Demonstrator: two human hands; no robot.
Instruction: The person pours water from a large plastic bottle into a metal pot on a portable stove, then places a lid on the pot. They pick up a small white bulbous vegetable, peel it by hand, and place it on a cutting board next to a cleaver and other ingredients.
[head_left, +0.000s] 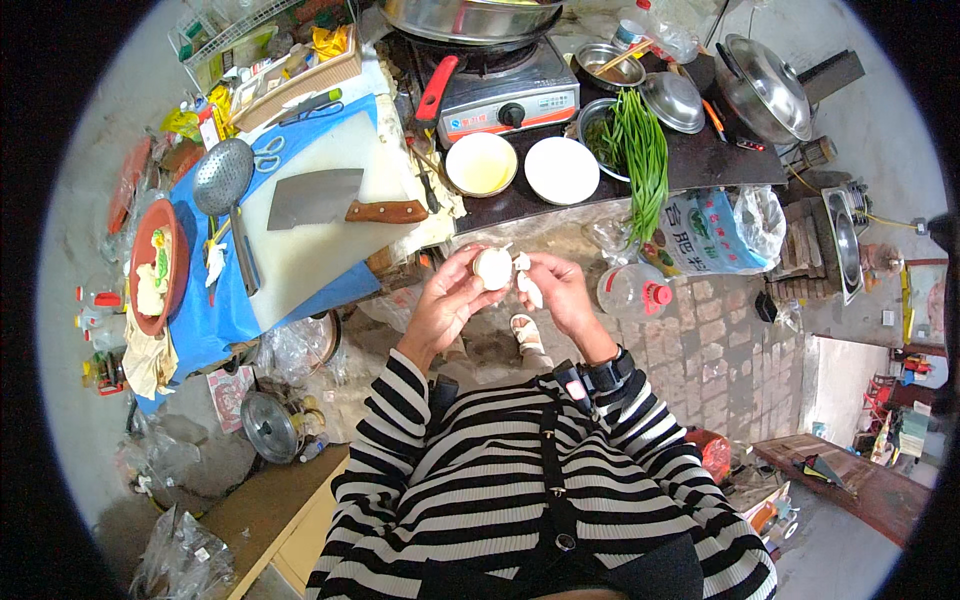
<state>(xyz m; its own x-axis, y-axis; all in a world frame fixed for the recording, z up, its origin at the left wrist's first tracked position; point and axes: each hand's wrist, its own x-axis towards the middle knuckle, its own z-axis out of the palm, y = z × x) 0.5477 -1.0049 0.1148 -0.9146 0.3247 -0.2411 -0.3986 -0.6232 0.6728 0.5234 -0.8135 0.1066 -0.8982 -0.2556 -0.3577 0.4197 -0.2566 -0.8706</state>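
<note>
My left hand (452, 298) holds a small round white jar or container (493, 268), its round face turned up. My right hand (559, 289), just beside it, pinches a small white piece (530, 291), perhaps paper or a crumpled wrapper; I cannot tell which. Beyond my hands a bowl with yellowish liquid (481, 165) and a white bowl (562, 170) stand at the counter edge. Green chives or garlic stems (643, 157) lie over a metal bowl to their right. On the left, a wooden-handled cleaver (319, 199) rests on a white cutting board (315, 262).
A gas stove (510, 94) carries a large metal pan (472, 19). At left are a perforated ladle (223, 176), scissors (268, 154) and a reddish oval bowl (178, 277). A plastic jug (634, 291) stands below the counter, near a printed bag (709, 232).
</note>
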